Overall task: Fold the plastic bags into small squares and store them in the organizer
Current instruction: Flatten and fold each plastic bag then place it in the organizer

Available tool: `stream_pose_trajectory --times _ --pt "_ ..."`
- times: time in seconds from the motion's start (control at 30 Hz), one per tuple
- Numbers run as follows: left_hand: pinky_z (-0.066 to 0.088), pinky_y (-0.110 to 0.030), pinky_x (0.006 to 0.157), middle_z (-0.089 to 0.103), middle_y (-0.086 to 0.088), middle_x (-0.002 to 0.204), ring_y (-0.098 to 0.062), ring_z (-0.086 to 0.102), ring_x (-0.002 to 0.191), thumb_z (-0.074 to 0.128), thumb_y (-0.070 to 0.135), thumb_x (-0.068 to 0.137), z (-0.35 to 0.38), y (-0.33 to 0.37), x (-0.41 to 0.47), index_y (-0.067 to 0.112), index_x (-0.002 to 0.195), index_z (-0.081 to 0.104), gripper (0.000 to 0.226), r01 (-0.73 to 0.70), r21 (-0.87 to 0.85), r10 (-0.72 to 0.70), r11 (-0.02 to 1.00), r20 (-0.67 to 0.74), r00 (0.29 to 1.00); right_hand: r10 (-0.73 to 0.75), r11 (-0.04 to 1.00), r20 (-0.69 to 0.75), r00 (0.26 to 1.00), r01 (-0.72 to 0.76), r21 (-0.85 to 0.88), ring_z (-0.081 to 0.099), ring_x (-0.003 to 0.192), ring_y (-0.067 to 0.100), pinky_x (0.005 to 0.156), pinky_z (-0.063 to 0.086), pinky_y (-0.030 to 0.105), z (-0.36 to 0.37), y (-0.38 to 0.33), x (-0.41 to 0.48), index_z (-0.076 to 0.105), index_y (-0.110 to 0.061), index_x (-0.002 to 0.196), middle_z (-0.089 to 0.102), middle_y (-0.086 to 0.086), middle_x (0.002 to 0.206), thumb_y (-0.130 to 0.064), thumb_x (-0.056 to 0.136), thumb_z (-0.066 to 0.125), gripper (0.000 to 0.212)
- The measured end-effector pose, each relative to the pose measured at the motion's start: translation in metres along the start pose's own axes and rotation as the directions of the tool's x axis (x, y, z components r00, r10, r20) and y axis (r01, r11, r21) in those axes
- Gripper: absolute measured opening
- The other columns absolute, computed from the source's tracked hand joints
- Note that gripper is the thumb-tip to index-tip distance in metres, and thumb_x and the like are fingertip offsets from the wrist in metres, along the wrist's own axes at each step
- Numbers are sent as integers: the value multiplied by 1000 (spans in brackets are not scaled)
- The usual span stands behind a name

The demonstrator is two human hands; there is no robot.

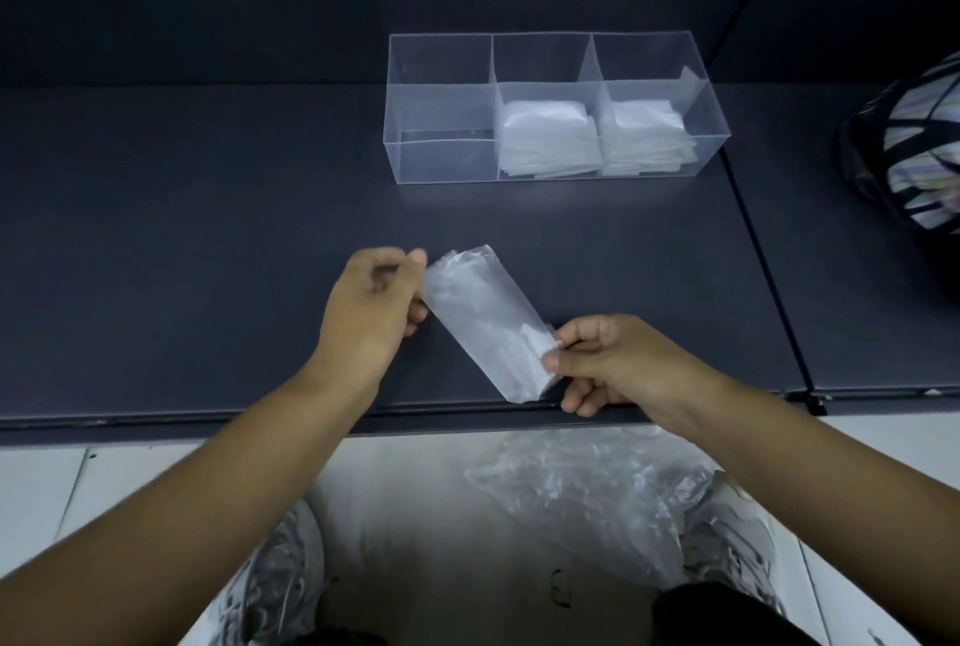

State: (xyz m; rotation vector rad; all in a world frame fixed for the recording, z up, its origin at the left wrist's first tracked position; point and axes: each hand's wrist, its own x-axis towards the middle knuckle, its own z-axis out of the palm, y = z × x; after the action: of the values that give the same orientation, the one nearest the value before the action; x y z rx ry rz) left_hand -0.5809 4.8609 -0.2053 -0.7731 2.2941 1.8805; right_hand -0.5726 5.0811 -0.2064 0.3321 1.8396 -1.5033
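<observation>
dark shelf [208, 229]: carries the items below. clear three-compartment organizer [441, 162]: far centre of the shelf, stacks of folded squares [545, 136] in its middle and right compartments. loose plastic bags [587, 479]: heaped on the floor below the shelf's front edge. folded bag strip [483, 318]: near the front edge, lying diagonally. left hand [369, 312]: pinches the strip's far end. right hand [608, 364]: pinches its near end.

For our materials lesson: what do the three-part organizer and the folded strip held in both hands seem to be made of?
Organizer: likely clear rigid plastic, perhaps acrylic, glossy; the dark surface shows through its straight walls. Folded bag: thin plastic film, translucent whitish, soft sheen; creases and layers show through.
</observation>
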Motion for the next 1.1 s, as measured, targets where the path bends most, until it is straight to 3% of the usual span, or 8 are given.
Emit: stream_pose_trajectory --times 0.1,0.2,0.43,0.57,0.67,0.8,0.9,1.1 --pt "32 -17 36 58 0 55 -9 44 38 52 28 95 3 -18 -48 12 96 59 17 149 -28 -141 988 196 971 -6 1000 26 1000 6 5 65 50 14 44 51 21 -1 0 0 63 -2 96 70 10 75 -5 87 67 11" --pt "33 -19 39 62 -4 57 -13 47 40 51 31 96 16 -27 -81 17 108 59 20 354 -7 -296 935 535 791 -19 999 46 999 20 -29 65 51 15 46 52 22 -1 0 1 63 -1 99 72 12 78 -8 86 69 15" --pt "50 -25 56 71 -13 78 -22 66 63 53 22 96 17 -39 -85 14 109 56 16 415 -66 -274 907 655 704 -32 996 -2 999 31 -87 67 54 17 46 51 22 0 5 7 65 -7 93 73 9 73 -12 85 72 11" --pt "56 -26 70 73 -9 87 -21 71 80 52 13 97 10 -45 -85 11 104 65 15 337 43 -288 941 627 724 -28 994 -32 999 24 -109 68 54 18 45 50 21 2 6 10 66 -9 90 73 12 72 -13 85 71 8" --pt "53 -25 53 69 -4 68 -19 67 58 52 13 97 4 -38 -78 12 94 68 16 216 116 -243 970 563 790 -31 993 -50 998 25 -119 67 52 18 43 49 22 4 6 10 67 -9 89 73 11 71 -13 85 71 7" --pt "47 -16 51 62 7 63 -7 59 52 55 15 93 -10 -26 -44 29 82 65 20 -200 243 155 949 193 969 -45 986 -58 997 35 -161 65 49 17 41 47 22 6 4 10 69 -11 84 72 7 67 -20 85 72 9" --pt "39 -6 75 59 7 94 -8 59 81 56 17 94 -9 -22 -23 19 108 66 18 -351 463 285 814 208 936 -88 967 -62 994 70 -245 61 44 15 40 42 20 8 4 8 69 -15 76 69 2 60 -26 84 72 14" --pt "28 -23 106 49 -9 129 -23 44 116 57 5 91 -3 -38 -23 5 138 45 48 -549 589 428 593 348 834 -174 901 -12 985 154 -405 51 37 10 37 36 18 4 6 6 68 -20 73 64 1 55 -26 87 68 15"
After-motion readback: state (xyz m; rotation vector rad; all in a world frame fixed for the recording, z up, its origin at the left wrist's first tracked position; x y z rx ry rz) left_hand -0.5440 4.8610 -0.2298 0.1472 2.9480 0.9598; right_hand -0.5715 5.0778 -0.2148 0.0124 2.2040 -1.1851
